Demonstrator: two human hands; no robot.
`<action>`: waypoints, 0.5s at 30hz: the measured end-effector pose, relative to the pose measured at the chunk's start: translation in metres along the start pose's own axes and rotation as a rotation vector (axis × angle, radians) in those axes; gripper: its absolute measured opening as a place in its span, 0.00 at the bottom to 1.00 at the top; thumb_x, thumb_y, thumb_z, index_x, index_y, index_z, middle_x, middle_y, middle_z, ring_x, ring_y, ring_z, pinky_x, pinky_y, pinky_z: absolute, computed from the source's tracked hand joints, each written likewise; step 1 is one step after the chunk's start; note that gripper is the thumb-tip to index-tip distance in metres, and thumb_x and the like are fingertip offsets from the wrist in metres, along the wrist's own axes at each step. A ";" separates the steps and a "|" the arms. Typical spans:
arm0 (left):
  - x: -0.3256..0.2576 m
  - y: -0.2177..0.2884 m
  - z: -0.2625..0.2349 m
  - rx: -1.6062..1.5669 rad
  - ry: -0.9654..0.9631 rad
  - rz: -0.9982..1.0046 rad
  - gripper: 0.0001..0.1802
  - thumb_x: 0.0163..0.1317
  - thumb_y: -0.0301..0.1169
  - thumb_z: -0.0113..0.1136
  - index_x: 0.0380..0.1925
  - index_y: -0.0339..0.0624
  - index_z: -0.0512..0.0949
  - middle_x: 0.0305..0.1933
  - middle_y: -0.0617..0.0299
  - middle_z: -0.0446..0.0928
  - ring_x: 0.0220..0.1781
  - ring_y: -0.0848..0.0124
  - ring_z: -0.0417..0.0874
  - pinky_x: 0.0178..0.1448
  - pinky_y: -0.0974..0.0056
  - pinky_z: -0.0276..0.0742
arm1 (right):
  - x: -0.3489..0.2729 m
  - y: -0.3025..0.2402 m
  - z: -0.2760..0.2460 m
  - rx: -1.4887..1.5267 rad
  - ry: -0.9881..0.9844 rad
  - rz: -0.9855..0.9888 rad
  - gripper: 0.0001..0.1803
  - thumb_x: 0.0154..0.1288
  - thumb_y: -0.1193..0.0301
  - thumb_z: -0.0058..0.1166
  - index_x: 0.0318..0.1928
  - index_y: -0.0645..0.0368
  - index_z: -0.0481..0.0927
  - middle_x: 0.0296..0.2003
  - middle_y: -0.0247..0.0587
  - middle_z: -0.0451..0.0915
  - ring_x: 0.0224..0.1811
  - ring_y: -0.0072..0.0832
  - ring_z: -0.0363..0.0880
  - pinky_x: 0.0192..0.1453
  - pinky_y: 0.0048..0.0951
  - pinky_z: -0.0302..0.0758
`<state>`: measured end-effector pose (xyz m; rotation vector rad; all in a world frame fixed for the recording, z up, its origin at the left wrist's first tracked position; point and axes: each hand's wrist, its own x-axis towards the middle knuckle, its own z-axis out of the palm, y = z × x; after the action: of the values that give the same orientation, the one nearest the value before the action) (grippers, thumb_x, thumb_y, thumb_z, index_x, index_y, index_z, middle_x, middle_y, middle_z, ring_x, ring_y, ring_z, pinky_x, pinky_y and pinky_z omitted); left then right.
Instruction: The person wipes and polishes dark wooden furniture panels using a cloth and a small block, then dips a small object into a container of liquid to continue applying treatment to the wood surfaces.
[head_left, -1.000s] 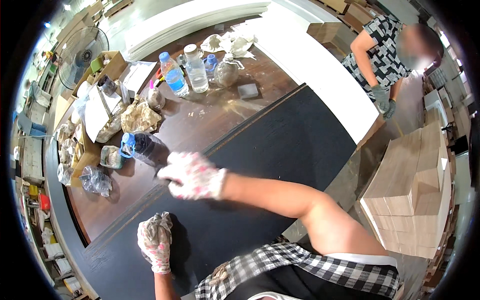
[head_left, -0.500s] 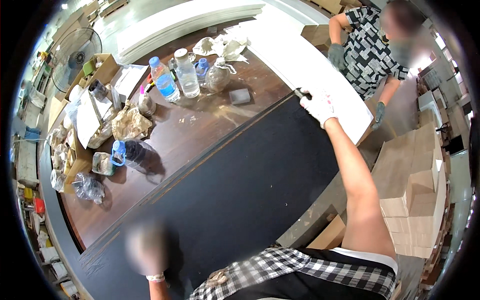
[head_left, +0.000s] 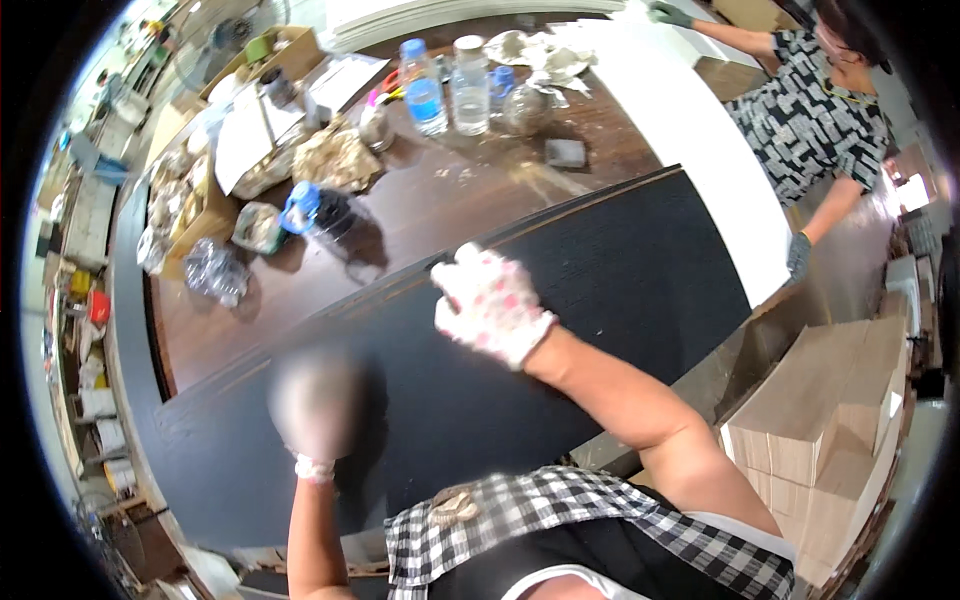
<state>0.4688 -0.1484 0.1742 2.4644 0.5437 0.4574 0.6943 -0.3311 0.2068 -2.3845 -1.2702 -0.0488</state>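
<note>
A long black board lies before me across a brown wood-grain table, with worn brown streaks along its far edge. My right hand, in a white glove with pink spots, is over the middle of that edge. Its fingers are bent together round something small and dark, mostly hidden. On the left part of the board is my gloved left hand, too blurred to show its fingers. Just beyond the board lies a clear bottle with dark contents and a blue cap.
Water bottles, a grey block and crumpled cloths lie farther back. A carton of wrapped things stands left. At right are a white panel, a co-worker in grey gloves and stacked cardboard.
My right hand has come from the board's far right corner leftward along its edge to the middle. The view has shifted. The co-worker now reaches one arm toward the white panel's far end.
</note>
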 end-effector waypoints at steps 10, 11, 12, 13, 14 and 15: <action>-0.029 -0.052 -0.004 -0.376 -0.136 0.082 0.15 0.57 0.29 0.63 0.46 0.43 0.81 0.44 0.55 0.82 0.46 0.56 0.82 0.54 0.58 0.77 | -0.006 -0.066 0.040 -0.036 0.027 0.069 0.11 0.51 0.66 0.59 0.37 0.52 0.82 0.33 0.46 0.76 0.35 0.43 0.80 0.40 0.43 0.78; -0.032 -0.055 -0.014 -0.328 -0.208 0.107 0.16 0.56 0.29 0.65 0.47 0.44 0.80 0.45 0.55 0.81 0.47 0.56 0.82 0.55 0.57 0.77 | -0.004 -0.081 0.050 -0.034 0.012 0.077 0.11 0.50 0.67 0.59 0.37 0.52 0.82 0.33 0.46 0.75 0.35 0.44 0.80 0.40 0.43 0.78; -0.044 -0.065 -0.020 -0.367 -0.168 0.123 0.17 0.56 0.30 0.65 0.47 0.44 0.80 0.45 0.55 0.81 0.47 0.56 0.82 0.55 0.56 0.77 | -0.004 -0.099 0.060 -0.033 0.003 0.064 0.11 0.50 0.67 0.59 0.36 0.53 0.82 0.33 0.47 0.75 0.34 0.44 0.80 0.39 0.42 0.78; -0.059 -0.077 -0.027 -0.403 -0.126 0.138 0.18 0.55 0.30 0.66 0.47 0.44 0.80 0.45 0.56 0.81 0.47 0.56 0.81 0.55 0.56 0.77 | -0.001 -0.117 0.071 -0.036 0.013 0.034 0.11 0.50 0.67 0.59 0.36 0.54 0.82 0.32 0.47 0.75 0.34 0.44 0.80 0.39 0.42 0.78; -0.073 -0.089 -0.038 -0.402 -0.102 0.145 0.18 0.55 0.30 0.66 0.47 0.45 0.80 0.45 0.56 0.80 0.49 0.57 0.81 0.55 0.57 0.76 | 0.002 -0.135 0.084 -0.037 0.022 0.001 0.11 0.50 0.67 0.58 0.36 0.54 0.82 0.32 0.47 0.75 0.34 0.44 0.80 0.38 0.42 0.78; -0.086 -0.103 -0.054 -0.419 -0.084 0.146 0.19 0.55 0.30 0.66 0.48 0.44 0.80 0.45 0.56 0.80 0.49 0.58 0.81 0.56 0.57 0.76 | 0.005 -0.156 0.096 -0.034 0.029 -0.031 0.11 0.51 0.67 0.58 0.36 0.55 0.82 0.32 0.48 0.75 0.34 0.44 0.80 0.38 0.42 0.78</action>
<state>0.3432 -0.0869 0.1379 2.1143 0.2062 0.4696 0.5567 -0.2143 0.1774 -2.3844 -1.3030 -0.1148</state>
